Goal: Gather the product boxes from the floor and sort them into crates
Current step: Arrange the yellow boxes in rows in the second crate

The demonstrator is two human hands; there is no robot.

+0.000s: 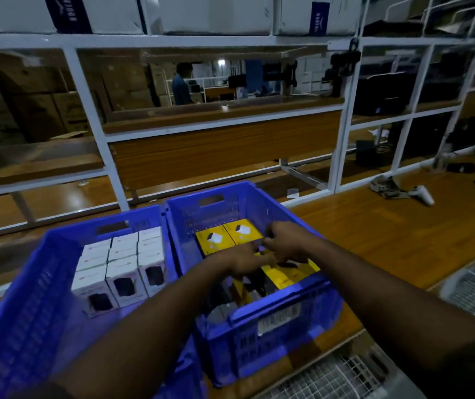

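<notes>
head camera view: two blue plastic crates stand side by side on a wooden floor (388, 231) in a dim stockroom. the left crate (29, 283) holds white product boxes (121, 266) packed upright in tidy rows against its far wall. the right crate (259, 326) holds yellow product boxes (227, 236), two lying flat at its far end and more jumbled toward its near end, along with some dark items too blurred to make out. both bare forearms reach into the right crate. the left hand (244, 262) lies over the yellow boxes with fingers bent down among them; whether it grips one cannot be told. the right hand (286, 240), just beside it and nearly touching, has curled fingers at the edge of a yellow box, though its hold is also unclear. a white barcode label (279, 318) sits on the right crate's near wall. behind the crates runs white metal shelving (98, 122) with wooden boards and cardboard cartons (43, 108). a person in blue (181, 84) stands far beyond the shelving. a white wire basket (331, 378) lies near right.
</notes>
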